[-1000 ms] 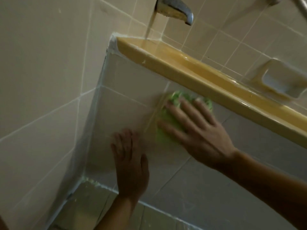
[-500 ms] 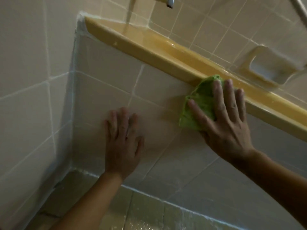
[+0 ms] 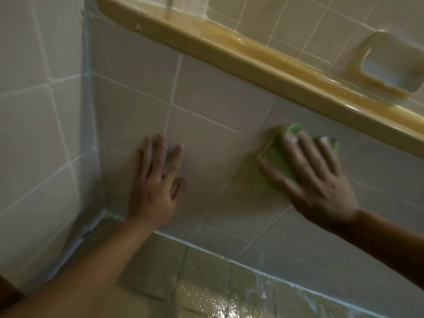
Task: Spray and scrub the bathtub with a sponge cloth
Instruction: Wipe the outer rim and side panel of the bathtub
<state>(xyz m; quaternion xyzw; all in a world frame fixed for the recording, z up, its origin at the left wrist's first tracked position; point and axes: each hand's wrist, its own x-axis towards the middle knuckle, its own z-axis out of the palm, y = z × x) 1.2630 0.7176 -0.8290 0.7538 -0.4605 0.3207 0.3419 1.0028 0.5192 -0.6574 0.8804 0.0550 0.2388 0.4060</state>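
White tiled wall [image 3: 206, 138] fills mid-frame, bounded above by a yellow rim [image 3: 252, 63], at left by a caulked corner [image 3: 91, 134] and below by wet floor tiles [image 3: 206, 283], with bare tile between the hands. Left hand [image 3: 153, 180] lies flat at centre-left, fingers spread, while the blurred right hand [image 3: 314, 180] seems to press straight, spread fingers on the green cloth [image 3: 273, 157] just under the rim. Water [image 3: 169, 5] falls onto the rim at top; a soap dish [image 3: 385, 65] sits upper right, its hollow too dim to read.
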